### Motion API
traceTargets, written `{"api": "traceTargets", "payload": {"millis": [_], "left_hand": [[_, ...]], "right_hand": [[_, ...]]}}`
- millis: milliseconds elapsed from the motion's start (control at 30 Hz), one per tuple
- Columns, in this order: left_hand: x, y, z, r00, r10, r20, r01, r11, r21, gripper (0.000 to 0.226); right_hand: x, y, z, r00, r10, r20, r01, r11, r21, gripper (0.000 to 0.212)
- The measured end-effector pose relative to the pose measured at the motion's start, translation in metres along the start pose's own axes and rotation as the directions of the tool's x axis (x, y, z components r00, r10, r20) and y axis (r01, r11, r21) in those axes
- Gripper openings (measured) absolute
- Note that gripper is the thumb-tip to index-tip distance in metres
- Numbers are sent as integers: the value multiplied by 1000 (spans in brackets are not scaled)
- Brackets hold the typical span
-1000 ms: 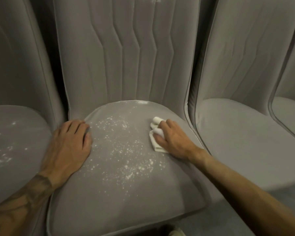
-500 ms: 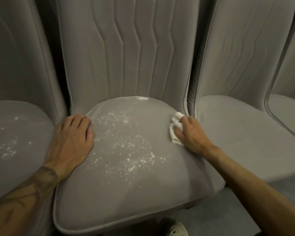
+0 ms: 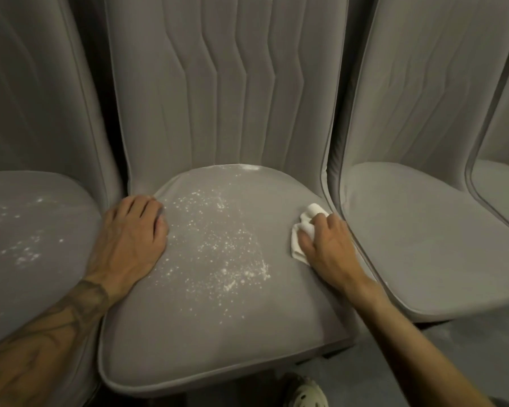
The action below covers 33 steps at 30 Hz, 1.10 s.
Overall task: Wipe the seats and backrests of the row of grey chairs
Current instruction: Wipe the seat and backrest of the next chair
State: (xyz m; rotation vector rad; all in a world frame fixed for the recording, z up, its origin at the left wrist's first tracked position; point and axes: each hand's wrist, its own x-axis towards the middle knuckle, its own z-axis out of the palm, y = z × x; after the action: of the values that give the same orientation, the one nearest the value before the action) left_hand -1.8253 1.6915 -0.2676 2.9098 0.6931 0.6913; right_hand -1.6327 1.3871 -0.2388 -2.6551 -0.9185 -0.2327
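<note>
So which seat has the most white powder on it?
The middle seat, where the left hand rests: dense specks across its centre. The left seat has a sparse scatter; the right seat shows none.

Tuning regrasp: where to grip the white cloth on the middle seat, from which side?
From above, on the bunched far end of the cloth, showing past the right hand. Its folds stand off the seat; the near edge lies flat, likely harder to pinch.

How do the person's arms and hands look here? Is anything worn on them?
Both forearms are bare, no sleeve in view. The left hand and right hand wear no gloves; I see no ring, watch or bracelet. The left forearm carries a dark line tattoo up to the wrist; the right forearm shows no marking.
</note>
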Motion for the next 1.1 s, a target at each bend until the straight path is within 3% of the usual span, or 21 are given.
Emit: {"api": "traceTargets", "payload": {"millis": [100,200,267,367,433,533,633,700,800,833,900,1033,1100], "left_hand": [[0,1,-1,1000,-6,6,6,1000,-2,33],[0,2,-3,1000,-3,9,4,1000,-15,35],[0,1,-4,1000,-5,16,5,1000,-14,36],[-1,1,-4,1000,-5,16,5,1000,-7,36],[-1,2,-5,1000,-8,13,8,1000,-4,36],[-1,3,-6,1000,-16,15,17,1000,-6,36],[-1,5,-6,1000,-5,16,5,1000,-7,36],[-1,5,-8,1000,-13,15,13,1000,-7,35],[-1,6,-8,999,-25,20,25,1000,-2,35],[-1,6,-8,999,-26,22,26,1000,0,35],[0,7,-8,999,-26,28,26,1000,3,35],[-1,7,-10,999,-22,35,22,1000,4,36],[-1,7,-9,999,-25,40,25,1000,6,36]], "right_hand": [[-29,-39,16,979,-201,-13,201,972,120,20],[-40,-35,14,914,-396,91,380,911,159,26],[-29,-12,6,937,-334,101,325,941,99,28],[-14,15,-6,999,-53,-3,53,997,50,24],[-19,2,-2,999,30,-34,-29,1000,11,25],[-51,-41,10,986,-164,0,163,979,125,21],[-72,-41,4,929,-364,63,344,914,216,22],[-67,-19,-5,961,-268,69,255,953,162,26],[-60,-3,-12,999,3,-33,-1,999,47,22],[-61,-10,-10,998,31,-52,-30,999,27,22],[-70,-38,0,998,-43,-46,47,995,85,21],[-90,-63,6,939,-339,55,321,925,203,22],[-78,-38,-1,936,-350,36,338,923,183,20]]}}
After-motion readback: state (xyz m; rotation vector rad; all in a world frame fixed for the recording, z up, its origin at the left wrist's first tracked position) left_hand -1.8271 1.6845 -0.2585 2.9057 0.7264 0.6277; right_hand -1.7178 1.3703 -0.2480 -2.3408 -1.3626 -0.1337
